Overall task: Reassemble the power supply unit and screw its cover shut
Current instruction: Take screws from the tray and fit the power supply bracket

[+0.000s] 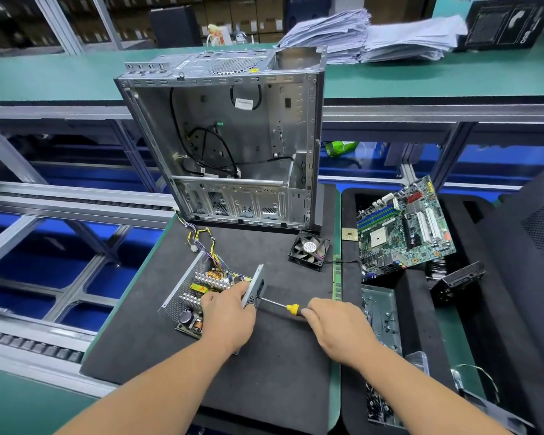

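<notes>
Head view: on the worktop (264,356) the right hand (336,331) grips the screwdriver (277,304), whose shaft points left into the open PSU's (201,293) end plate, which the nearer left hand (230,312) grips.

2 bare forearms enter from the bottom edge, no sleeves visible up to where the frame cuts them off. Left hand (228,312) and right hand (338,329) both bare: no gloves, no rings, no watch, no wrist strap or band. Wrists uncovered. Backs of both hands face the camera, knuckles showing; fingernails mostly hidden, length not readable. No tattoos, marks or plasters visible on either forearm. Nothing else of the person is in view, no clothing seen.
</notes>
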